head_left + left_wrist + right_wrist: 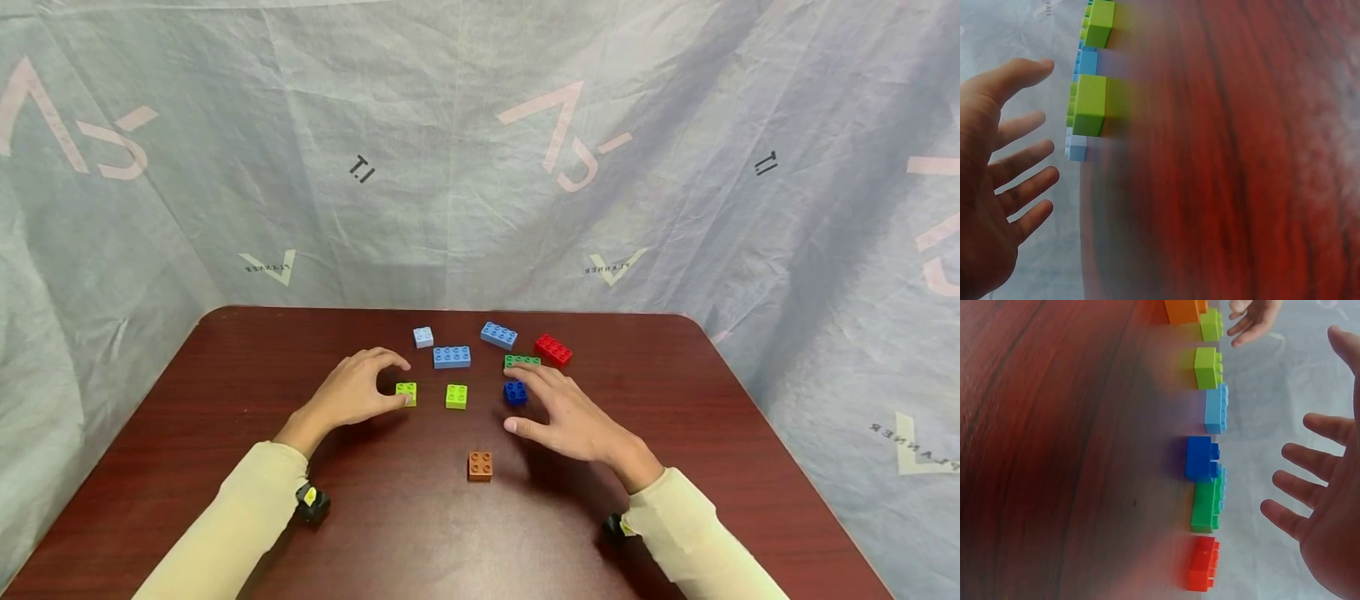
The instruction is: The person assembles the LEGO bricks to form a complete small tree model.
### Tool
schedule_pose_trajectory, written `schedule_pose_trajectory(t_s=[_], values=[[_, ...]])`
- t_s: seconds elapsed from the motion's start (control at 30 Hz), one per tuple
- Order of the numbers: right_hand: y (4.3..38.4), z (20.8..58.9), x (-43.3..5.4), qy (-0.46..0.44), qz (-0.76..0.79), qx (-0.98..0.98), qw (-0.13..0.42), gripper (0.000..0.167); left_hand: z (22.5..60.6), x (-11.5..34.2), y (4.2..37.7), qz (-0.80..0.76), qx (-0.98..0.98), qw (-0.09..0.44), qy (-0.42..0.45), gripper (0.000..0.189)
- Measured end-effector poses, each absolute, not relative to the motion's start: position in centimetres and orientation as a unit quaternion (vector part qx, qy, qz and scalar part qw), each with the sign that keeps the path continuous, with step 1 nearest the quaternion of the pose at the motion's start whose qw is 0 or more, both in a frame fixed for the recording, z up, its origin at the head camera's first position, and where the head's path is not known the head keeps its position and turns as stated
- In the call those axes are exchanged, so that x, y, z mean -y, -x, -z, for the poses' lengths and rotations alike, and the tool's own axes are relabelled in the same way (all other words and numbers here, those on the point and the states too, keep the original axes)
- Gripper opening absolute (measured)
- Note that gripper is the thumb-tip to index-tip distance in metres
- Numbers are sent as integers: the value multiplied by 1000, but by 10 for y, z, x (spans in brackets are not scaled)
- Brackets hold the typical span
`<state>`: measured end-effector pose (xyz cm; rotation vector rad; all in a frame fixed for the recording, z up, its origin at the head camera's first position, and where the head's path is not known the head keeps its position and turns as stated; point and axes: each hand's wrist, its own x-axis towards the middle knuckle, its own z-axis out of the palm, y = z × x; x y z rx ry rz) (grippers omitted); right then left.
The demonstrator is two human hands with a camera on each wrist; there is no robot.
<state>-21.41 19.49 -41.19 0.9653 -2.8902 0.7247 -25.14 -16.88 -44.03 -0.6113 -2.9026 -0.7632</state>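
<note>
While the fingers curve loosely apart and grasp nothing, the left hand (356, 390) hovers near the left lime brick (402, 389), the right hand (573, 417) near the dark blue brick (515, 394) and green brick (522, 361). Outward, the other lime brick (456, 397), brown brick (480, 467), 2 blue bricks (452, 358), pale blue brick (423, 337) and red brick (553, 350) lie on the table (375, 517). With all 9 unstacked and none lifted, I'd judge the handling all left.
</note>
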Motion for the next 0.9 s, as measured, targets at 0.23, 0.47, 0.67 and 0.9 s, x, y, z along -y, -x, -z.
schedule_pose_trajectory(t_s=[0.23, 0.47, 0.67, 0.9], values=[[219, 419, -198, -305, -250, 919, -1, 74, 447, 170, 254, 256, 945, 35, 201, 51], [220, 422, -200, -306, -254, 917, -10, 72, 455, 171, 258, 267, 942, 30, 200, 46], [220, 422, -200, -304, -262, 916, -14, 72, 458, 170, 260, 267, 940, 32, 209, 39], [218, 424, -197, -296, -269, 916, -34, 72, 458, 168, 256, 271, 940, 29, 206, 33]])
